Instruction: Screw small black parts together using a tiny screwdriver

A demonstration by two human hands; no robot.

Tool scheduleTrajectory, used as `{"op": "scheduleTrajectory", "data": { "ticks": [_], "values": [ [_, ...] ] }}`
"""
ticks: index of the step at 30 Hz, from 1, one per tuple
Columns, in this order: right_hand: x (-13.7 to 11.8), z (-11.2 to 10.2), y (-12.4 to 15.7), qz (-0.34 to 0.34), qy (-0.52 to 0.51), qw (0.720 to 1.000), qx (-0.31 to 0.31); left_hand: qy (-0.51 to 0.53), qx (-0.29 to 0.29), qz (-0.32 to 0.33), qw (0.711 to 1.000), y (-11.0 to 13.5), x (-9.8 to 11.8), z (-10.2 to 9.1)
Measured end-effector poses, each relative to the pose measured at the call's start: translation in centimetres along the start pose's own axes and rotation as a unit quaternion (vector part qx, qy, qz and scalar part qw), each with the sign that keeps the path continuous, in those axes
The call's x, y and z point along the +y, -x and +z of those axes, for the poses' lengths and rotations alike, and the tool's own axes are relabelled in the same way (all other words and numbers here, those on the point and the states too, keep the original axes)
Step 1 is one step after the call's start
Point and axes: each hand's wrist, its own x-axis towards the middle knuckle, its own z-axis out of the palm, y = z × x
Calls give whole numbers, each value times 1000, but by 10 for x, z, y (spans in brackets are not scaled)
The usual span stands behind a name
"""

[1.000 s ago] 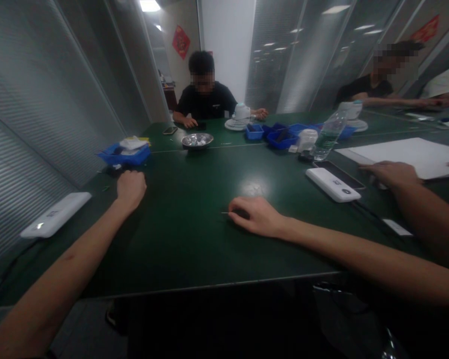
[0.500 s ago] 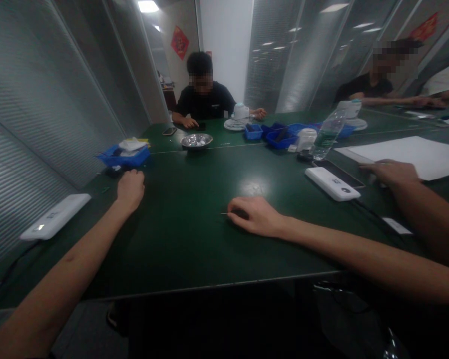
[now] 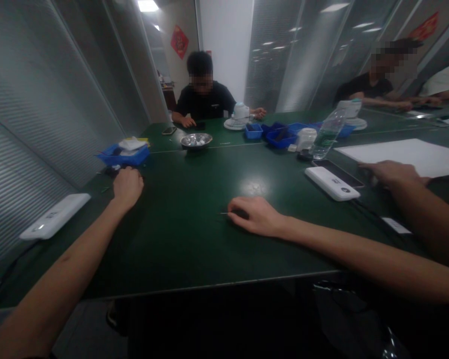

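My right hand [image 3: 255,215] rests on the green tabletop [image 3: 179,234], its thumb and forefinger pinched on a thin, needle-like piece [image 3: 223,213] that points left. The piece is too fine to name for certain. Farther off on the left, my left hand [image 3: 127,188] is closed with the back of the hand up and the fingers curled away from me. What it holds, if anything, is hidden. Just beyond it stands a blue plastic basket [image 3: 129,158] with a white tissue and dark items in it. Small dark things lie between the basket and that hand.
White power banks with cables lie at left [image 3: 56,217] and right [image 3: 332,184], the right one beside a phone [image 3: 338,172]. Beyond are a metal bowl [image 3: 196,141], a tilted plastic bottle [image 3: 327,134] and blue trays [image 3: 280,139]. A neighbour's hand [image 3: 392,172] lies near white paper [image 3: 404,149].
My left hand has shifted slightly left and away from me, turning a little. My right hand and its thin piece stay put. The neighbour's hand and the white paper have moved slightly.
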Motion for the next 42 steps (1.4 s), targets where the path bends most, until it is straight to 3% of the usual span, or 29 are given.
{"op": "scheduleTrajectory", "data": {
  "ticks": [6,9,13,17,20,23,30,42],
  "values": [
    [1,0,1,0,2,1000,-1,45,13,-35,998,-4,-18,11],
    [3,1,1,-1,3,1000,10,109,-10,7,994,-5,-9,8],
    [5,2,0,10,6,1000,19,228,-99,147,957,13,50,-7],
    [4,2,1,8,7,999,34,347,-214,317,856,57,119,-24],
    [4,3,2,-2,8,999,33,380,-244,376,809,86,146,-32],
    [4,3,1,-9,5,1000,25,378,-225,391,808,97,151,-35],
    [1,1,0,-27,-9,1000,-1,359,-198,416,812,95,151,-34],
    [3,2,1,-36,-33,999,-10,390,-214,405,799,96,154,-29]
  ]
}}
